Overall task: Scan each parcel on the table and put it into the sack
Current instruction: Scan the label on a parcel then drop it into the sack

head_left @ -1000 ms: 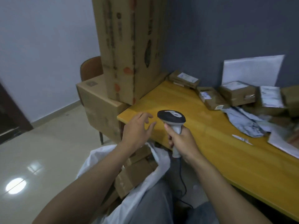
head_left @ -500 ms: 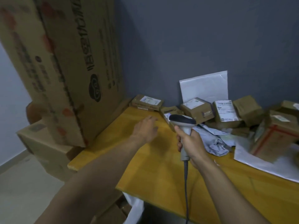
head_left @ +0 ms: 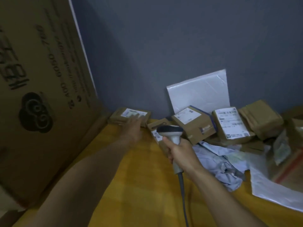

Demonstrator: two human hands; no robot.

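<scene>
Dim, soft motion blur thruout, wide-angle bending at edges, no glare.

1. The tall cardboard box point(head_left: 49, 66) bears a dark cloud-shaped logo point(head_left: 35, 113), large characters and a sideways line of digits, all too blurred to read.
2. The white shipping labels point(head_left: 232, 125) on the parcels point(head_left: 195, 128) carry print too small to read.

One handheld scanner point(head_left: 170, 131), with one cable point(head_left: 182, 194). Two hands in view: the left hand point(head_left: 132, 128) and the right hand point(head_left: 180, 151). One large printed carton point(head_left: 41, 95). Brown cardboard parcels point(head_left: 193, 123) on the surface point(head_left: 139, 185): six distinguishable, at least four labelled; the blurred right-hand pile prevents a firmer total. Two white mailers: one upright mailer point(head_left: 198, 92), one flat mailer point(head_left: 270, 189). One crumpled grey bag point(head_left: 221, 163).
</scene>
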